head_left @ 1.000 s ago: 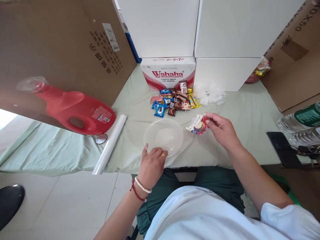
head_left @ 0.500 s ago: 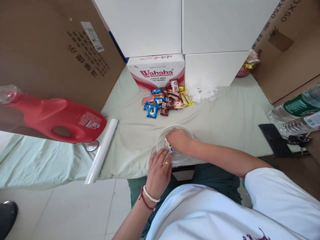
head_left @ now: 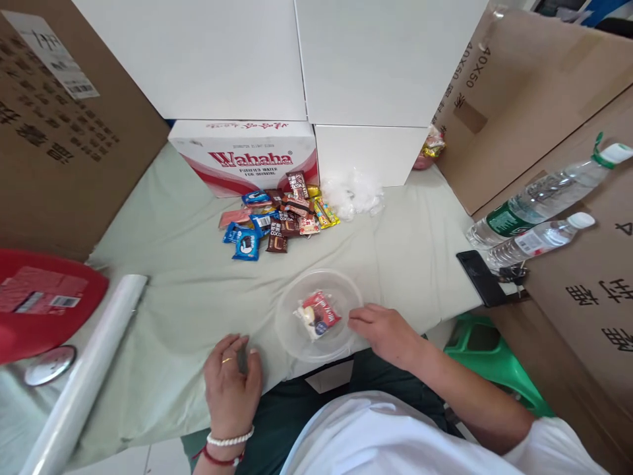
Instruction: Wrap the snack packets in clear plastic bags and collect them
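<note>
A round clear plastic bowl (head_left: 291, 340) sits near the table's front edge. Inside it lies a small red-and-white wrapped snack (head_left: 319, 315). My right hand (head_left: 388, 333) is at the bowl's right side, its fingers close together on the rim; the thumb is hard to make out. To the left of the bowl, my left hand (head_left: 232, 382) rests on the cloth at the edge, thumb apart from the fingers and nothing in it. Beyond the bowl is a pile of wrapped sweets (head_left: 277, 221) in blue, brown and yellow wrappers, beside crumpled clear plastic (head_left: 353, 193).
A Wahaba-style printed carton (head_left: 247, 158) and white boxes (head_left: 366, 152) stand at the back. On the left are a red jug (head_left: 44, 297), a round lid (head_left: 51, 366) and a white roll (head_left: 93, 363). Two bottles (head_left: 534, 204) and a phone (head_left: 477, 277) lie right, above a green stool (head_left: 494, 363).
My right hand has come out of the bowl to its right rim, leaving the wrapped snack inside. My left hand has moved away from the bowl to the left. The view has shifted right.
</note>
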`<action>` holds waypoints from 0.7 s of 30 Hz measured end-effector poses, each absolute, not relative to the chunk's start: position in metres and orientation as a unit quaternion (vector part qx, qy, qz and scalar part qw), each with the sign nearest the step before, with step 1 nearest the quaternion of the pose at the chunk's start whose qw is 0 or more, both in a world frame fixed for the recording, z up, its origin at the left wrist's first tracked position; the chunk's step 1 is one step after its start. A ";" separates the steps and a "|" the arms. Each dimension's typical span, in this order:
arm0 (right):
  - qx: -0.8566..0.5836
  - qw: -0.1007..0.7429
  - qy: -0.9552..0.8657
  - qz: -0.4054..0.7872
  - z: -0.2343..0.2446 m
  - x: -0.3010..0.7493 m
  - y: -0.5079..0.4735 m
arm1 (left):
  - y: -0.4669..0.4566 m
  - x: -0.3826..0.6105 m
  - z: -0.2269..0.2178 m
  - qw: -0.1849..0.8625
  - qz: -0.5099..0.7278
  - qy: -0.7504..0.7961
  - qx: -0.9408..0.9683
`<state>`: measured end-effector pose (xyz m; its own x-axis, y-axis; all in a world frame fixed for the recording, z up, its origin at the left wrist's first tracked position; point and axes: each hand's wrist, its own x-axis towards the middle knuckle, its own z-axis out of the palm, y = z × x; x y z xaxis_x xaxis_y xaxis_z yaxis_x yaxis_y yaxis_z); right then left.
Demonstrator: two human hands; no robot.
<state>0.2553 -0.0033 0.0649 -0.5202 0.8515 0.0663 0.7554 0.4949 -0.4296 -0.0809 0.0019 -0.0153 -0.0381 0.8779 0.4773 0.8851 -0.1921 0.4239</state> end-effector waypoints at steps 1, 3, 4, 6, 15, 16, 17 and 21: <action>-0.484 0.189 -0.839 0.159 0.060 0.270 -0.005 | 0.004 -0.080 -0.020 0.015 -0.323 -0.636 -0.700; -0.518 0.272 -0.803 0.109 0.059 0.306 -0.004 | 0.006 -0.076 -0.025 0.044 -0.295 -0.633 -0.714; -0.542 0.291 -0.785 0.077 0.061 0.327 0.000 | 0.006 -0.074 -0.026 0.060 -0.285 -0.632 -0.719; -0.604 0.286 -0.744 0.009 0.066 0.370 0.013 | 0.006 -0.069 -0.025 0.083 -0.275 -0.629 -0.722; -0.770 0.140 -0.623 -0.013 0.059 0.451 0.164 | 0.004 -0.069 -0.026 0.075 -0.285 -0.629 -0.720; -0.778 0.119 -0.617 0.011 0.063 0.445 0.179 | 0.004 -0.069 -0.026 0.072 -0.288 -0.630 -0.718; -0.790 0.103 -0.604 0.026 0.069 0.436 0.192 | 0.004 -0.069 -0.027 0.071 -0.291 -0.631 -0.716; -0.788 0.143 -0.597 -0.051 0.096 0.392 0.230 | 0.004 -0.066 -0.027 0.094 -0.294 -0.633 -0.709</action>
